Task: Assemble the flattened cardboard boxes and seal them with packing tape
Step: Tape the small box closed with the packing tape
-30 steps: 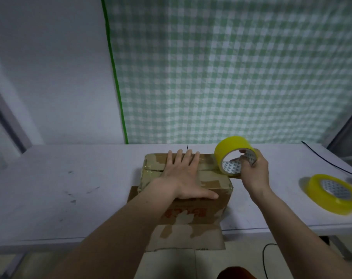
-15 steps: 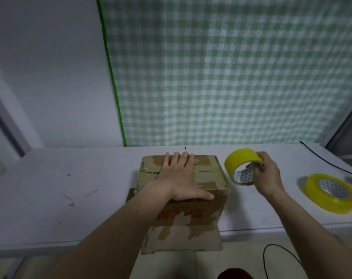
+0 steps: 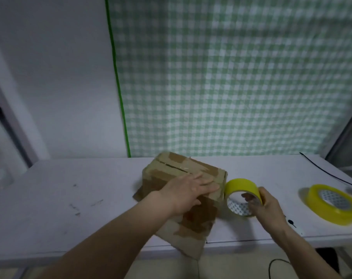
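With the left hand (image 3: 188, 191) pressed flat on the box (image 3: 183, 178) at the table (image 3: 70, 198) edge, the right hand (image 3: 265, 206) gripped the tape roll (image 3: 240, 190) just beside it, likely mid-sealing, needing tape drawn across the seam

Place: I read this as a makeshift packing station in a plain room.
Worktop: a scuffed white flat table (image 3: 50, 198) against the wall.
Backdrop: a green-and-white checked cloth sheet (image 3: 231, 77) hung over a bare white painted wall (image 3: 50, 67).
Supplies: a worn brown cardboard box (image 3: 179, 170) and a spare yellow tape roll (image 3: 332, 206) on the table.
Cabling: a thin black cable (image 3: 328, 172) trailing across the far right corner.
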`<state>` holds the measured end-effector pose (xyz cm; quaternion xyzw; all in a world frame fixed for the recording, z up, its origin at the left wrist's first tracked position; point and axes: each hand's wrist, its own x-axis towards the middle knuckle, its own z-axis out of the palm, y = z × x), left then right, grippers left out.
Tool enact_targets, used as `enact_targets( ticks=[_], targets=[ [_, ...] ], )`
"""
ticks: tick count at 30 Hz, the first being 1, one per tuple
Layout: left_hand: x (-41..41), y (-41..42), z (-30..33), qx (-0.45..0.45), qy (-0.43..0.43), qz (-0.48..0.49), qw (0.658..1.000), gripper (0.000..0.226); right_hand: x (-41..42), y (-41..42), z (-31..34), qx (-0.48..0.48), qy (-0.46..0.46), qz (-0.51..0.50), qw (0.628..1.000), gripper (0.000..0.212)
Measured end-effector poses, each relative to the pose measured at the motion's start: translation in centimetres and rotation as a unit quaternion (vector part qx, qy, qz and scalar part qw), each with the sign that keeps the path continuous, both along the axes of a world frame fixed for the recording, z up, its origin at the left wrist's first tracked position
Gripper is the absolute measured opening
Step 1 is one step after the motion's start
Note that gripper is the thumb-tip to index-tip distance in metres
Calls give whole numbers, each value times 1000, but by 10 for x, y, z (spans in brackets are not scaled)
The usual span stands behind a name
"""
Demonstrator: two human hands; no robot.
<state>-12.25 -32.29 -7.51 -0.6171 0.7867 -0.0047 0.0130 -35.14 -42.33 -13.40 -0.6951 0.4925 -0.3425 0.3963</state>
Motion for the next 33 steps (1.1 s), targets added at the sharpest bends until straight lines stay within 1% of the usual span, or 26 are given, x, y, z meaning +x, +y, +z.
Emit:
enact_targets(
  ticks=[1, 2, 4, 5, 7, 8, 10, 11, 13, 14, 17, 19, 22, 27, 31, 33],
  targets=[
    [5, 3, -1, -22, -9, 23, 999, 64, -1, 10, 2, 2, -11, 12, 1000, 19],
    [12, 7, -1, -30, -5, 67, 997, 66, 1, 21, 5, 6, -25, 29, 999, 22],
    [20, 14, 1, -1, 18, 154, 988, 76, 11, 48, 12, 27, -57, 88, 994, 21],
    [19, 17, 4, 19, 16, 171, 985, 82, 18, 59, 15, 42, -71, 121, 989, 19],
    [8, 22, 8, 22, 14, 157, 987, 91, 30, 75, 18, 66, -97, 170, 978, 18],
    [2, 24, 9, 15, 32, 138, 990, 90, 34, 80, 19, 76, -110, 184, 974, 18],
    [-6, 31, 4, 3, 66, 112, 992, 81, 41, 88, 21, 94, -128, 198, 967, 16],
    [-4, 33, -1, -8, 67, 110, 992, 76, 43, 91, 20, 103, -134, 202, 965, 20],
    [5, 39, -11, -39, 61, 115, 991, 74, 45, 97, 17, 123, -134, 216, 959, 33],
    [10, 41, -15, -49, 57, 109, 991, 74, 44, 98, 15, 130, -136, 220, 957, 36],
    [20, 43, -20, -45, 37, 59, 997, 77, 40, 102, 11, 148, -156, 226, 950, 31],
    [24, 40, -20, -48, 26, 46, 997, 77, 40, 102, 11, 150, -165, 230, 947, 31],
    [29, 32, -20, -60, 40, 62, 995, 72, 51, 104, 13, 126, -156, 231, 952, 32],
    [33, 25, -22, -58, 49, 82, 994, 70, 60, 102, 11, 109, -150, 232, 955, 41],
    [31, 27, -23, -52, 67, 93, 992, 70, 56, 109, 0, 132, -144, 238, 951, 31],
    [28, 28, -22, -66, 86, 114, 988, 68, 58, 109, -4, 142, -151, 233, 950, 27]
  ],
)
